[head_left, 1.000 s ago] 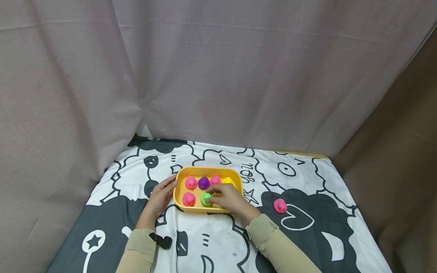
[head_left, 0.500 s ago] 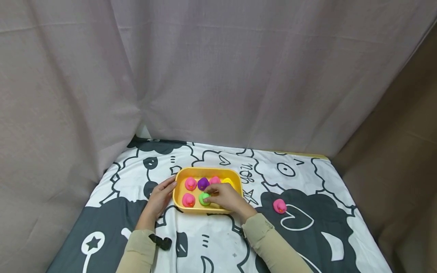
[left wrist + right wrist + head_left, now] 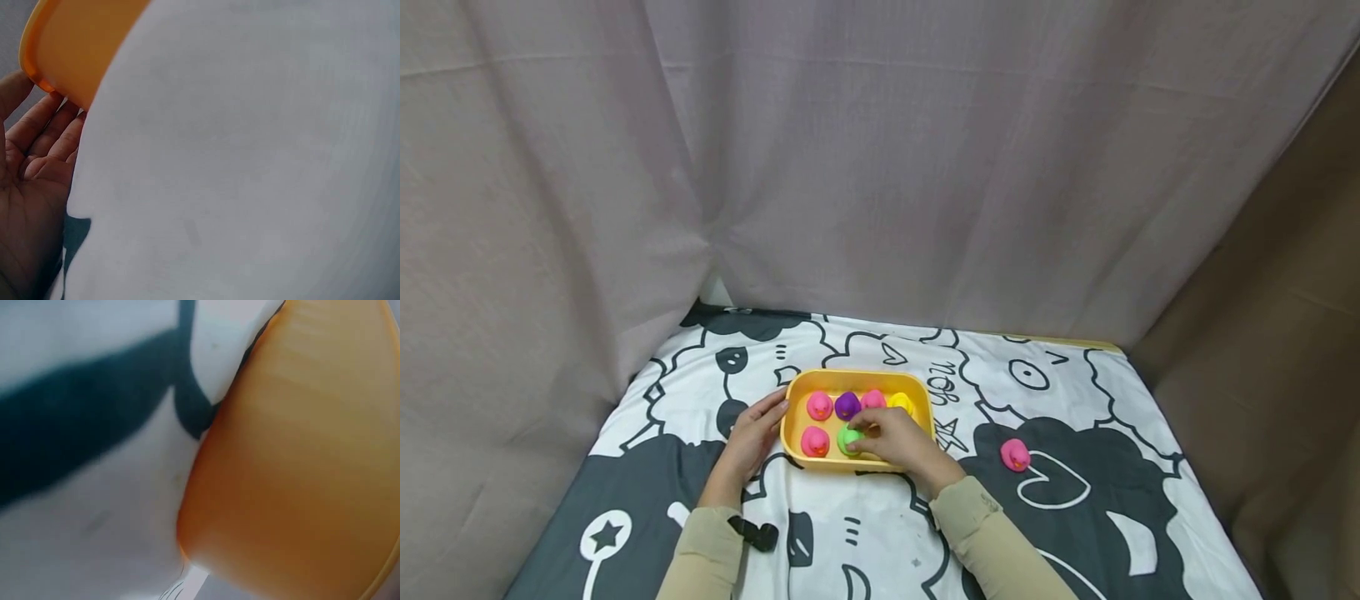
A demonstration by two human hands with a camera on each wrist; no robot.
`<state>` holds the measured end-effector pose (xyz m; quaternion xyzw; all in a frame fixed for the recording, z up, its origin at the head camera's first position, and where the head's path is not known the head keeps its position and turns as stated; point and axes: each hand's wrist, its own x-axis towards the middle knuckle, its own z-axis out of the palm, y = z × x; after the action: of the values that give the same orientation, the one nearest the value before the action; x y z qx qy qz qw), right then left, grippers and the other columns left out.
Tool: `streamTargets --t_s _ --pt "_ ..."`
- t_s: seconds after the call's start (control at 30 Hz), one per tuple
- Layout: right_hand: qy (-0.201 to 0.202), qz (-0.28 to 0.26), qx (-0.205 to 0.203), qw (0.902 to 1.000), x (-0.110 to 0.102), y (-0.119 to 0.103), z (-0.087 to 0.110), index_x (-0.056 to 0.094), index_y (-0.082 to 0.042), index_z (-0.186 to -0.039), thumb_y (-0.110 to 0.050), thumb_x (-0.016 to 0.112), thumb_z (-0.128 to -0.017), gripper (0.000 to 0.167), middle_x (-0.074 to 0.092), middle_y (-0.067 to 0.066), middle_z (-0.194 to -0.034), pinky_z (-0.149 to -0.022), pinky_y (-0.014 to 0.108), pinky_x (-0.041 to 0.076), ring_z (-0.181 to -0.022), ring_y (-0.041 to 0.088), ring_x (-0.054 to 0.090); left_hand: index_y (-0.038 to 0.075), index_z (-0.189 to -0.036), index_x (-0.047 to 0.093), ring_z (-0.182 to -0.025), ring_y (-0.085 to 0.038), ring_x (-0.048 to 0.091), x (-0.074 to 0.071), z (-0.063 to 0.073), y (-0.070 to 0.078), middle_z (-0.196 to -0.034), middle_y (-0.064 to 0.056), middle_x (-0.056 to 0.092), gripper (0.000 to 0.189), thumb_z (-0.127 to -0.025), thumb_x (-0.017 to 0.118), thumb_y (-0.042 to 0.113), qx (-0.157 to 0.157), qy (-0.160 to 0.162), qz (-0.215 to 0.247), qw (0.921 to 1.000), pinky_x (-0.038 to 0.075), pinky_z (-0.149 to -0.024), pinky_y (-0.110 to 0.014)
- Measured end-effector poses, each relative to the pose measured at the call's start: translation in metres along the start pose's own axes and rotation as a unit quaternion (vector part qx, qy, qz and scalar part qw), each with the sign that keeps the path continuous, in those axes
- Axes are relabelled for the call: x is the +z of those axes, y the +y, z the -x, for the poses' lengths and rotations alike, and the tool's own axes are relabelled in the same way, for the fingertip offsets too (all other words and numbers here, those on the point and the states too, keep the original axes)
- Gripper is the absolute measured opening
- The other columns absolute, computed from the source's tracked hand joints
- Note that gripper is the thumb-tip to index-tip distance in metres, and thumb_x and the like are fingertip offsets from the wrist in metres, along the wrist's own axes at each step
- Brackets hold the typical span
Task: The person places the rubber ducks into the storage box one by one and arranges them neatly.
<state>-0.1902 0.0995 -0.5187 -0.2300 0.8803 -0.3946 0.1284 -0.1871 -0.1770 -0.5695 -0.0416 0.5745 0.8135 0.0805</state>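
My right hand (image 3: 895,437) reaches over the yellow plastic tray (image 3: 921,392) and pinches a green rubber duck (image 3: 847,439) in the front row. At the tray's left end, my left hand (image 3: 754,433) holds its edge. Its thumb lies at the rim of the tray (image 3: 75,44) in the left wrist view, with the fingers against the outside. Two pink ducks (image 3: 815,441) (image 3: 820,406), a purple duck (image 3: 847,406), another pink duck (image 3: 873,399) and a yellow duck (image 3: 901,402) sit in the tray. Only the tray's side (image 3: 300,456) and cloth show in the right wrist view.
One pink duck (image 3: 1015,455) stands on the cloth right of the tray. A black-and-white patterned cloth (image 3: 850,550) covers the table. Grey curtains (image 3: 925,167) hang behind and at the left, and a brown one (image 3: 1285,375) at the right.
The right hand's fingers have shifted slightly and cover more of the green duck, which has moved a little to the left. The left hand stays at the tray's end.
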Motion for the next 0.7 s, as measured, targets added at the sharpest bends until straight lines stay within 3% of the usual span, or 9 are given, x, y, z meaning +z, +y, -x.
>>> streamTargets --t_s 0.7 --pt "-0.009 0.002 -0.003 1.0 -0.0012 -0.0016 0.0036 0.076 -0.023 -0.109 -0.034 0.081 -0.086 0.026 0.068 -0.015 -0.101 -0.089 0.029 0.055 -0.094 0.009 0.062 0.005 -0.145 0.053 -0.139 -0.022 0.045 0.001 0.0003 0.0007 -0.151 -0.008 0.048 0.051 -0.099 0.067 0.022 0.002 0.0 0.014 0.9999 0.046 -0.107 -0.027"
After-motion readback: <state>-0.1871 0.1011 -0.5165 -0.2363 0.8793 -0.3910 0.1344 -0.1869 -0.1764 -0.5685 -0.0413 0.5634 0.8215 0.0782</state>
